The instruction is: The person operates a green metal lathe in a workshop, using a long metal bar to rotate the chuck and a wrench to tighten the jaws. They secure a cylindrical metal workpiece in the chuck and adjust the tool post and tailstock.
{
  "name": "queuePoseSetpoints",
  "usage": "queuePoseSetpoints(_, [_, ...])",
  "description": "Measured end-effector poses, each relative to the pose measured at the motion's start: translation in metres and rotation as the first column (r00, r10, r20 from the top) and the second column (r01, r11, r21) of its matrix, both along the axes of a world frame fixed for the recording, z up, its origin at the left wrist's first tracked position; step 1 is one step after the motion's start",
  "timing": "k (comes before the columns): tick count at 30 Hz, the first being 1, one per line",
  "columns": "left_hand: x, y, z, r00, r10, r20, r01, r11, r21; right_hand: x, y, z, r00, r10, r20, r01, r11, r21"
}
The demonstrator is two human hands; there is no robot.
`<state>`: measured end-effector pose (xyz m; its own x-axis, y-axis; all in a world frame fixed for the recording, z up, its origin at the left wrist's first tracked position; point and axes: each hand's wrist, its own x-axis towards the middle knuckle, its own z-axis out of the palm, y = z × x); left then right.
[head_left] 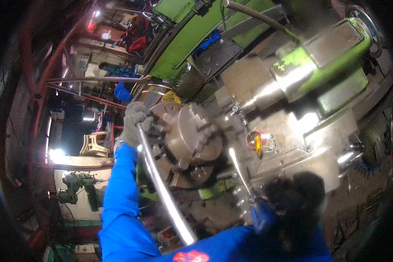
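My left hand (136,121), in a grey knitted glove, is closed around the upper end of a long shiny metal bar (163,185). The bar slants down to the right, and blue cloth hides its lower end. Just right of the glove is a large round lathe chuck (179,131) with stepped jaws. A blue sleeve (122,201) covers my left arm. My right hand cannot be made out. Low on the right, a dark, blurred rounded shape (297,194) stands above blue cloth with a red patch (191,256).
A green lathe tailstock (301,72) stands at upper right. Below it lies the metal carriage (288,135), bearing a red round container (252,139) and a yellow item (258,146). A bright lever (239,168) rises nearby. Red metal framing (96,80) and a wooden stool (94,144) are on the left.
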<state>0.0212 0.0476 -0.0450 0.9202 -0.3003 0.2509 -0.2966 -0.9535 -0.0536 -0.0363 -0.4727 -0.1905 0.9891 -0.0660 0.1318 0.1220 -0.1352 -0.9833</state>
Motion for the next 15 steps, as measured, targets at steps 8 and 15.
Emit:
queuePoseSetpoints(8, [0.000, -0.026, 0.010, 0.956, 0.275, -0.098, -0.256, 0.951, 0.171, 0.002, -0.001, -0.005, 0.995, 0.009, -0.100, -0.003, 0.998, 0.060])
queuePoseSetpoints(15, [0.004, -0.092, 0.026, 0.435, 0.872, -0.226, -0.811, 0.488, 0.322, -0.001, -0.002, -0.002, 0.991, 0.003, -0.137, 0.010, 0.996, 0.093])
